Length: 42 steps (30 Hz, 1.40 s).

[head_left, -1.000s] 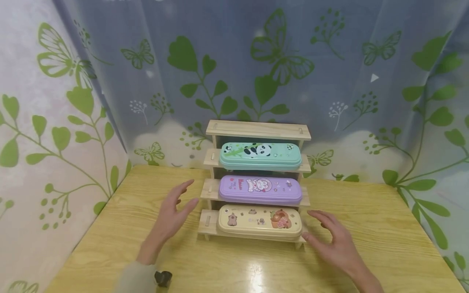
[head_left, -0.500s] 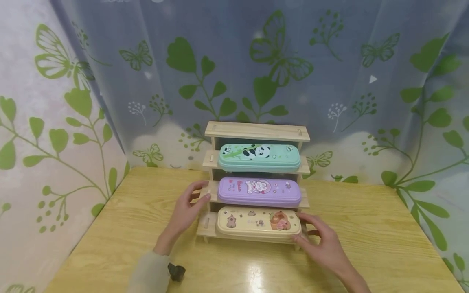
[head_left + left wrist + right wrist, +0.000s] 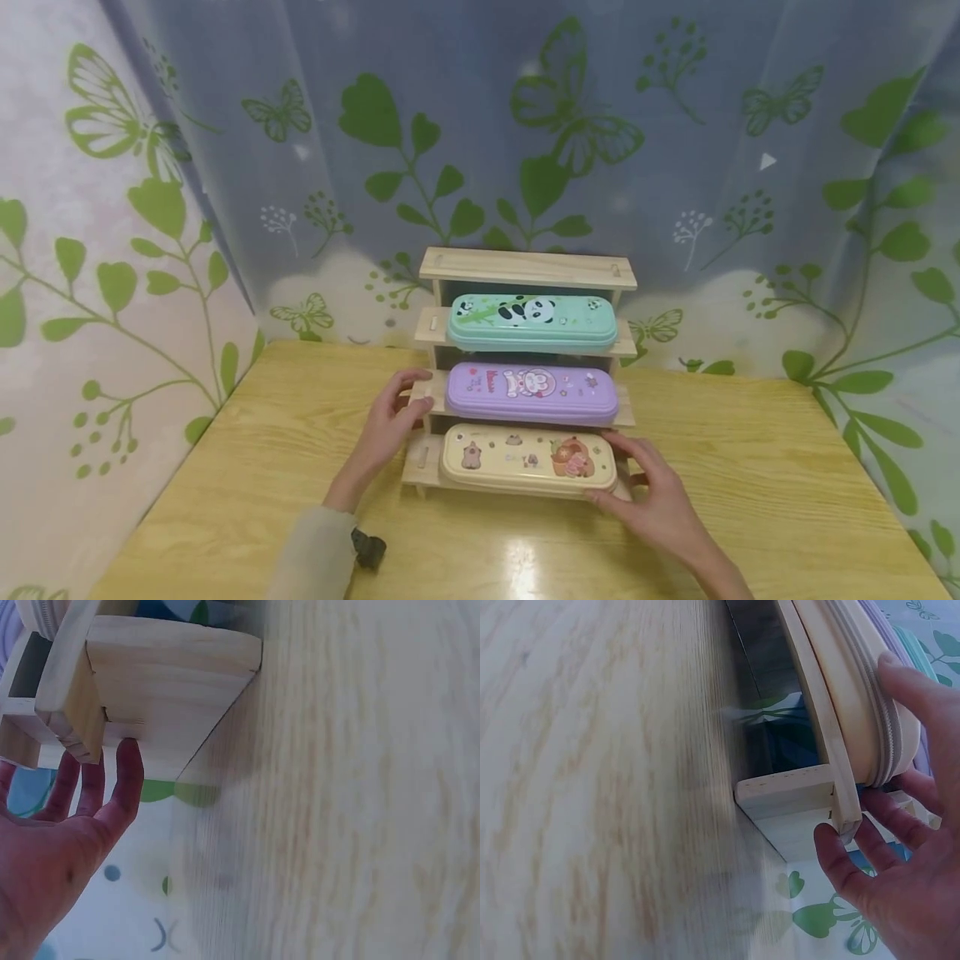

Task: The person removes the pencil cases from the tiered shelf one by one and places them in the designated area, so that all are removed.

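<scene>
A stepped wooden shelf (image 3: pixel 528 265) stands on the table, with zippered pencil cases on its steps. My left hand (image 3: pixel 390 421) holds the left end of the shelf's middle step, thumb in front and fingers behind; in the left wrist view its fingertips touch the wood. At the lowest step my right hand (image 3: pixel 660 492) grips the right end of the yellow pencil case (image 3: pixel 502 457), which carries bear-like prints. In the right wrist view the thumb presses near the zipper, and lower fingers reach round the step's end. Above sit a purple pencil case (image 3: pixel 555 396) and a mint panda one (image 3: pixel 577 321).
The wood-grain table (image 3: pixel 300 400) spreads out on both sides of the shelf. A curtain (image 3: pixel 480 125) printed with leaves and butterflies hangs close behind it. A small black object (image 3: pixel 368 550) sits by the left sleeve (image 3: pixel 311 554).
Both hands have come inward: the left took hold of the shelf's side, the right took hold of the yellow pencil case. That case has shifted slightly to the left.
</scene>
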Each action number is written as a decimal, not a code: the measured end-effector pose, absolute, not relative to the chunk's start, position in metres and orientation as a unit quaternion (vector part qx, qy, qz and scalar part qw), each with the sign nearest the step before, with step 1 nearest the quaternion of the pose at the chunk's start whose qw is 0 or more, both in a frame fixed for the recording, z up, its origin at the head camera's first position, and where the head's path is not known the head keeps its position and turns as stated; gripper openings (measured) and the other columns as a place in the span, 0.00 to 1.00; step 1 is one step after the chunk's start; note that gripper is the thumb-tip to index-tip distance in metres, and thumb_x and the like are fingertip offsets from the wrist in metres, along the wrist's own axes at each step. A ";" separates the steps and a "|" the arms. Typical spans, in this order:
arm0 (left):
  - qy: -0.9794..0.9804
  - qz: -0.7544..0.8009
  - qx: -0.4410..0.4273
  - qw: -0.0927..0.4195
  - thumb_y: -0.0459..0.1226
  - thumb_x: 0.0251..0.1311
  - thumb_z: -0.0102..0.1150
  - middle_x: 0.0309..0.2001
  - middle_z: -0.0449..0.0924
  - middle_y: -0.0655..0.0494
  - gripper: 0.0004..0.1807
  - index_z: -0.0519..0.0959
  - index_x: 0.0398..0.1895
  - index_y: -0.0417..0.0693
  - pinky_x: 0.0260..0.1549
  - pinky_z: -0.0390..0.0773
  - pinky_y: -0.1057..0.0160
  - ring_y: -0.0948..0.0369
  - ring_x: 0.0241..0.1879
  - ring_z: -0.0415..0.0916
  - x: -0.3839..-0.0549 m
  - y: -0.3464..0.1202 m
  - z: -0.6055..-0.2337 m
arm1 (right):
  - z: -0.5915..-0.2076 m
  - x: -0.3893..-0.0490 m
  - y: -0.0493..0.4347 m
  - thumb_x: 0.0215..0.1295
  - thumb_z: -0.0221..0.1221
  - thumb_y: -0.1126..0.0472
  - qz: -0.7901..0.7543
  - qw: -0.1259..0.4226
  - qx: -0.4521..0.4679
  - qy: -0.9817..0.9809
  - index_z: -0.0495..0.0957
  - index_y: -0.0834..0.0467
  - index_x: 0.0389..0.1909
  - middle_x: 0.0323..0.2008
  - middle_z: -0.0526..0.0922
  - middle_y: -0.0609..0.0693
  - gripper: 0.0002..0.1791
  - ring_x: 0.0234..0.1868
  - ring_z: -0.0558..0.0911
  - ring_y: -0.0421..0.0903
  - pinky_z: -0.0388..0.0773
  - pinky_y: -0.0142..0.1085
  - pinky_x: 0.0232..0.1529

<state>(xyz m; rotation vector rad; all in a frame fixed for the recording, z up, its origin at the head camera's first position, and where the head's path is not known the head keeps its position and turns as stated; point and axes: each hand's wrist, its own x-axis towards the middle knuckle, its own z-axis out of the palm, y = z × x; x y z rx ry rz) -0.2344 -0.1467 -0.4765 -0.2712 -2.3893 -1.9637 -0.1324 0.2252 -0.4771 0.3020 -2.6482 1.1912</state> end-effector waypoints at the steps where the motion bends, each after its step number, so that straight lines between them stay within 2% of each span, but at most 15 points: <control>1: -0.771 -0.631 -0.088 0.018 0.36 0.69 0.57 0.63 0.74 0.46 0.21 0.73 0.65 0.53 0.43 0.84 0.58 0.54 0.49 0.79 -0.235 -0.147 -0.476 | -0.476 -0.132 0.225 0.47 0.80 0.51 0.404 0.105 0.101 -0.903 0.73 0.48 0.68 0.56 0.79 0.48 0.44 0.55 0.77 0.41 0.79 0.33 0.45; 5: -0.775 -0.626 -0.091 0.015 0.37 0.70 0.56 0.64 0.73 0.46 0.21 0.73 0.65 0.55 0.44 0.84 0.57 0.52 0.49 0.79 -0.235 -0.147 -0.477 | -0.475 -0.133 0.224 0.45 0.80 0.48 0.397 0.087 0.099 -0.908 0.72 0.52 0.69 0.56 0.78 0.50 0.48 0.55 0.77 0.48 0.78 0.35 0.47; 11: -0.775 -0.625 -0.095 0.012 0.37 0.70 0.55 0.64 0.72 0.45 0.21 0.72 0.65 0.55 0.44 0.84 0.57 0.52 0.49 0.78 -0.236 -0.147 -0.479 | -0.474 -0.135 0.224 0.43 0.80 0.46 0.387 0.074 0.096 -0.914 0.73 0.54 0.68 0.55 0.78 0.51 0.48 0.55 0.77 0.49 0.77 0.35 0.47; 21: -0.776 -0.624 -0.092 0.018 0.36 0.70 0.55 0.63 0.73 0.45 0.21 0.72 0.65 0.55 0.42 0.84 0.57 0.53 0.48 0.78 -0.234 -0.145 -0.478 | -0.472 -0.134 0.224 0.38 0.82 0.47 0.401 0.056 0.083 -0.911 0.74 0.53 0.63 0.60 0.79 0.53 0.47 0.54 0.76 0.46 0.76 0.32 0.46; 25: -0.775 -0.625 -0.091 0.020 0.37 0.69 0.55 0.63 0.72 0.45 0.21 0.72 0.65 0.55 0.42 0.83 0.58 0.53 0.49 0.78 -0.234 -0.145 -0.479 | -0.471 -0.132 0.224 0.37 0.83 0.48 0.411 0.049 0.076 -0.907 0.74 0.52 0.62 0.57 0.81 0.51 0.47 0.52 0.76 0.44 0.76 0.31 0.45; 35: -0.773 -0.627 -0.094 0.022 0.36 0.70 0.55 0.64 0.72 0.45 0.21 0.72 0.65 0.55 0.43 0.84 0.56 0.54 0.48 0.78 -0.235 -0.145 -0.479 | -0.465 -0.127 0.239 0.41 0.82 0.51 0.447 0.036 0.098 -0.888 0.73 0.47 0.68 0.53 0.83 0.50 0.48 0.45 0.77 0.37 0.78 0.31 0.42; 42: -0.773 -0.626 -0.094 0.025 0.36 0.70 0.54 0.64 0.72 0.45 0.21 0.72 0.64 0.55 0.42 0.84 0.56 0.54 0.47 0.78 -0.235 -0.144 -0.478 | -0.463 -0.123 0.250 0.44 0.81 0.53 0.466 0.038 0.122 -0.876 0.74 0.50 0.66 0.52 0.83 0.49 0.45 0.44 0.80 0.34 0.80 0.29 0.45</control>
